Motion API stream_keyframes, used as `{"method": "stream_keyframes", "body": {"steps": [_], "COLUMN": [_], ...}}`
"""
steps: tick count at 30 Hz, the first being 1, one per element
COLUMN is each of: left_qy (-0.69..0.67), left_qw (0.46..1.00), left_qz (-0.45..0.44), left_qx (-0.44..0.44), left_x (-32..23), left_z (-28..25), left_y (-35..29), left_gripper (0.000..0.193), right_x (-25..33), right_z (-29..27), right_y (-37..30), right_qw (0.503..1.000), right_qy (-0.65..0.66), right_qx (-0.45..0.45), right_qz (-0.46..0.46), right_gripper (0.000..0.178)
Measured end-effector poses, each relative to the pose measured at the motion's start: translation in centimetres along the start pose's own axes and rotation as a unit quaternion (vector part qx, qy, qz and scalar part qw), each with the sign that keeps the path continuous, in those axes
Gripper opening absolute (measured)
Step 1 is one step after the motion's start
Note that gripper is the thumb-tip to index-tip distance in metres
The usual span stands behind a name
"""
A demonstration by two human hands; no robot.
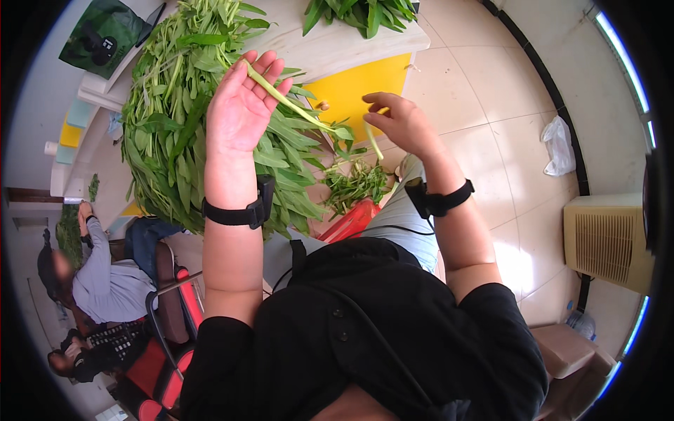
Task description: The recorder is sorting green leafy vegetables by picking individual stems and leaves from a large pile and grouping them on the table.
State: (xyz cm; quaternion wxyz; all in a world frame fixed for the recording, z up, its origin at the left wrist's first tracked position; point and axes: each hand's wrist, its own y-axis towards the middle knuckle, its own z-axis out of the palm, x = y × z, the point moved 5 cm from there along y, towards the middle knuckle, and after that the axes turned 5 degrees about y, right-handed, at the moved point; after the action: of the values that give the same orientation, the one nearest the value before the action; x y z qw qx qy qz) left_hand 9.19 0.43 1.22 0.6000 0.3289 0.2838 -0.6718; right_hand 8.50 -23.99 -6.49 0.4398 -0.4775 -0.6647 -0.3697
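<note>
My left hand [242, 116] is palm up, thumb and fingers pinching the end of a pale green stem [284, 100] of a leafy vegetable that looks like water spinach. The stem slopes down to the right and ends in small leaves. Over to the right, my right hand [406, 125] is curled, with a short stem piece [373, 140] hanging at its thumb and fingertips. A big heap of the same leafy greens [165, 116] lies under and left of my left hand. Below, between the hands, are loose greens [356, 184] above a red plastic bag [354, 219].
A pale tabletop [319, 52] with more greens [365, 14] stands ahead, above a yellow cabinet door [358, 88]. On the left, a dark green bag [105, 38] lies near the heap; two other people sit farther off. A white plastic bag [559, 147] lies on the tiled floor.
</note>
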Motion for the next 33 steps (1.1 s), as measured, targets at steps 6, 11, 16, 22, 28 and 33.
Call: {"method": "stream_keyframes", "body": {"steps": [6, 11, 16, 22, 28, 33], "left_qy": [-0.016, -0.009, 0.182, 0.318, 0.232, 0.293], "left_qw": [1.000, 1.000, 0.981, 0.934, 0.959, 0.941], "left_qz": [0.010, 0.019, -0.054, -0.148, -0.140, -0.129], "left_qx": [-0.009, 0.014, 0.041, 0.071, 0.090, 0.110], "left_x": [0.7, 1.2, 3.8, 6.4, 6.8, 6.2], "left_z": [0.9, 2.4, 2.9, 1.2, 1.4, 0.7], "left_y": [0.3, 0.2, -1.1, -3.4, -5.4, -6.0], "left_gripper": [0.022, 0.024, 0.040, 0.037, 0.035, 0.040], "right_x": [4.4, 3.5, 3.9, 3.0, 1.3, 1.1], "right_z": [3.9, 4.7, 3.8, 2.2, 1.3, 0.9], "right_y": [-0.6, 0.1, 0.4, 0.7, 1.4, 1.5], "right_qw": [0.982, 0.979, 0.937, 0.849, 0.825, 0.817], "right_qy": [0.118, 0.166, 0.334, 0.521, 0.560, 0.567], "right_qx": [0.131, 0.113, 0.096, 0.033, -0.016, -0.060], "right_qz": [-0.063, -0.023, 0.030, 0.087, 0.077, 0.091], "right_gripper": [0.038, 0.028, 0.021, 0.020, 0.020, 0.020]}}
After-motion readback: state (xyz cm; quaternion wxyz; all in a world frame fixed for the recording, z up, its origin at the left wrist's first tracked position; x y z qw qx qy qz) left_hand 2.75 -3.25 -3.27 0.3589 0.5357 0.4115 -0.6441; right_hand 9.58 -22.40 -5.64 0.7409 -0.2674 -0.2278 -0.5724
